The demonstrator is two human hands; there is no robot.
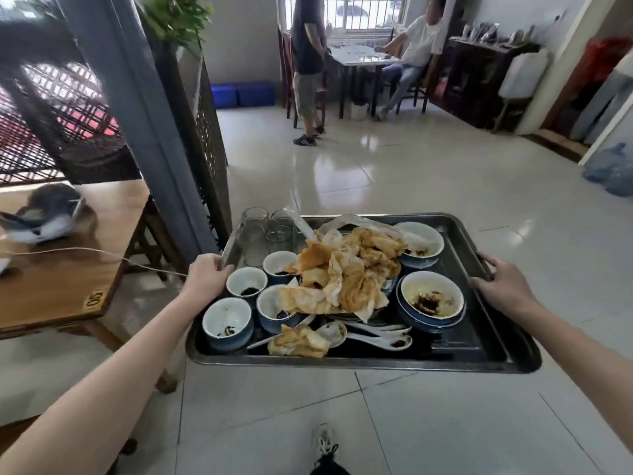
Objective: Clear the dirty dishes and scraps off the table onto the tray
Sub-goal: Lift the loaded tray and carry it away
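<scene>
The metal tray (342, 364) is held in the air over the tiled floor (411, 173), off the tabletop (51, 279), which stands to its left. The left hand (205, 275) has its grip curled over the tray's left rim, and the right hand (503, 286) holds the right rim the same way. A heap of greasy crumpled napkins (346, 269) fills the tray's middle. Four small bowls (227, 322) with dark sauce dregs sit at its near left, and two larger bowls (431, 299) stand on the right. Two empty glasses (255, 234) are in the far left corner, and white spoons (380, 339) lie along the near side beside another wad of napkin. Below the tray a shoe (323, 443) shows on the floor. Far across the room, two people are at a white table (359, 56).
</scene>
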